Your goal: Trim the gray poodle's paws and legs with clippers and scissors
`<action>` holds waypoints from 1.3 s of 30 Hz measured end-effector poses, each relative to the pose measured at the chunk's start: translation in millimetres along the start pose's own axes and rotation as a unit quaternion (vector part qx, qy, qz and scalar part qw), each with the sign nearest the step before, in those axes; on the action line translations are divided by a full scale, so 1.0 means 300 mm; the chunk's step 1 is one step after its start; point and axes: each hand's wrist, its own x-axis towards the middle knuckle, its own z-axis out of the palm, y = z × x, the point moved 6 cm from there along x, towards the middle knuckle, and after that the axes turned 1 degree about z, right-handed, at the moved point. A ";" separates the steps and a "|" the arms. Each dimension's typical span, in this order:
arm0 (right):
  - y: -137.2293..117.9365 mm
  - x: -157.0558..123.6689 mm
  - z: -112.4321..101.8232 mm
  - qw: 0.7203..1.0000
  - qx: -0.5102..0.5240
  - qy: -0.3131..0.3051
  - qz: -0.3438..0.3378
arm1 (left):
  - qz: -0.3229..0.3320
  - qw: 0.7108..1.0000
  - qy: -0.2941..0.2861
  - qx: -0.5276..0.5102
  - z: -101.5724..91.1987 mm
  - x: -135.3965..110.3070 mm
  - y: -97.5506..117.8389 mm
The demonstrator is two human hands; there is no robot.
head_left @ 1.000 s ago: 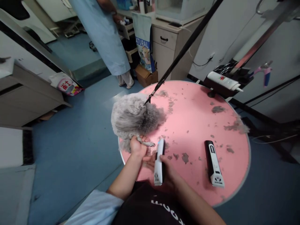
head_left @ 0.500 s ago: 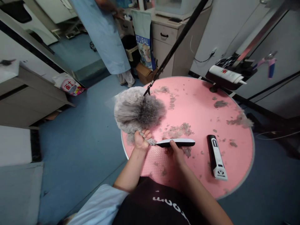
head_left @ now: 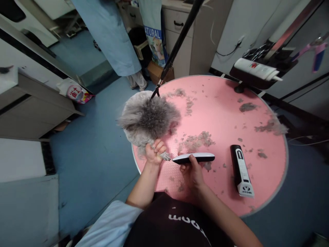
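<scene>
My left hand (head_left: pixel 154 153): fingers clamped just behind the paw (head_left: pixel 166 156) of the grey dog (head_left: pixel 154 115), which is at the pink table's (head_left: pixel 218 106) left edge. My right hand (head_left: pixel 194 171): fingers closed on the white-and-black trimmer (head_left: pixel 203 157), over the table's near half; tip at paw, contact unclear. Second clipper (head_left: pixel 241 171): lying on the table's right side. Loose hair (head_left: pixel 200 140): scattered across the table.
</scene>
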 end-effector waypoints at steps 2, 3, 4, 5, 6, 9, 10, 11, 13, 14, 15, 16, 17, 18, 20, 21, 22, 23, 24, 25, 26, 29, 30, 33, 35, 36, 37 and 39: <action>0.003 -0.002 0.004 1.000 -0.004 -0.014 -0.006 | 0.006 1.000 0.001 0.001 -0.001 0.000 0.004; 0.005 -0.002 0.005 1.000 -0.005 -0.018 -0.009 | 0.008 1.000 0.000 0.000 -0.001 0.000 0.006; 0.005 -0.002 0.003 1.000 -0.007 -0.018 -0.013 | 0.009 1.000 -0.002 -0.003 0.000 0.001 0.009; 0.006 -0.003 -0.001 1.000 -0.010 -0.014 -0.018 | 0.010 1.000 -0.006 -0.008 0.002 0.001 0.011; 0.006 -0.003 -0.005 1.000 -0.017 -0.010 -0.023 | 0.010 1.000 -0.012 -0.014 0.004 0.001 0.012; 0.009 -0.007 -0.006 0.998 -0.034 -0.014 -0.043 | 0.006 0.999 -0.029 -0.028 0.010 0.003 0.013; 0.012 -0.009 -0.002 0.998 -0.034 -0.019 -0.047 | 0.007 0.999 -0.032 -0.027 0.010 0.004 0.013; 0.014 -0.011 0.002 0.998 -0.031 -0.025 -0.048 | 0.008 0.999 -0.031 -0.022 0.009 0.004 0.013; 0.020 -0.013 0.008 0.998 -0.021 -0.029 -0.041 | 0.015 0.999 -0.027 -0.011 0.006 0.005 0.015; 0.022 -0.013 0.008 0.999 -0.018 -0.027 -0.037 | 0.019 0.999 -0.024 -0.007 0.003 0.005 0.017; 0.023 -0.013 0.006 0.999 -0.016 -0.023 -0.032 | 0.023 0.999 -0.022 -0.002 0.000 0.005 0.018; 0.023 -0.013 0.002 0.999 -0.014 -0.016 -0.029 | 0.026 0.999 -0.019 0.001 -0.003 0.005 0.019; 0.023 -0.012 -0.001 1.000 -0.012 -0.010 -0.026 | 0.029 0.999 -0.017 0.003 -0.006 0.006 0.020; 0.022 -0.012 -0.003 1.000 -0.009 -0.006 -0.023 | 0.030 0.999 -0.015 0.005 -0.009 0.007 0.021; 0.024 -0.013 0.000 1.000 -0.001 -0.009 -0.013 | 0.032 0.999 -0.016 0.010 -0.013 0.008 0.023; 0.025 -0.013 0.004 1.000 0.006 -0.014 -0.007 | 0.033 0.999 -0.018 0.014 -0.014 0.009 0.024; 0.027 -0.014 0.008 1.000 0.012 -0.019 -0.002 | 0.035 0.999 -0.020 0.018 -0.013 0.009 0.025; 0.028 -0.015 0.010 1.000 0.016 -0.019 0.002 | 0.038 0.999 -0.023 0.021 -0.013 0.009 0.027; 0.029 -0.015 0.010 1.000 0.019 -0.015 0.006 | 0.041 0.999 -0.025 0.023 -0.012 0.008 0.029; 0.030 -0.015 0.009 1.000 0.019 -0.009 0.008 | 0.043 0.999 -0.023 0.023 -0.012 0.007 0.030; 0.031 -0.015 0.006 1.000 0.018 -0.002 0.009 | 0.044 0.999 -0.018 0.023 -0.013 0.006 0.030; 0.029 -0.018 0.008 1.000 0.007 -0.011 -0.011 | 0.041 0.998 0.016 0.035 -0.020 0.003 0.027; 0.027 -0.021 0.012 0.999 0.001 -0.022 -0.026 | 0.036 0.998 0.028 0.043 -0.023 0.002 0.026; 0.026 -0.039 0.019 0.996 -0.034 -0.033 -0.070 | -0.004 0.997 0.042 0.064 -0.022 0.002 0.009; 0.032 -0.059 0.024 0.992 -0.079 -0.034 -0.091 | -0.035 0.996 0.043 0.068 -0.018 0.004 -0.004; 0.035 -0.072 0.030 0.988 -0.104 -0.038 -0.104 | -0.043 0.996 0.044 0.066 -0.016 0.005 -0.008; 0.037 -0.086 0.038 0.984 -0.125 -0.046 -0.120 | -0.046 0.996 0.046 0.061 -0.014 0.006 -0.011; 0.037 -0.118 0.061 0.975 -0.146 -0.071 -0.153 | -0.043 0.997 0.050 0.049 -0.011 0.010 -0.012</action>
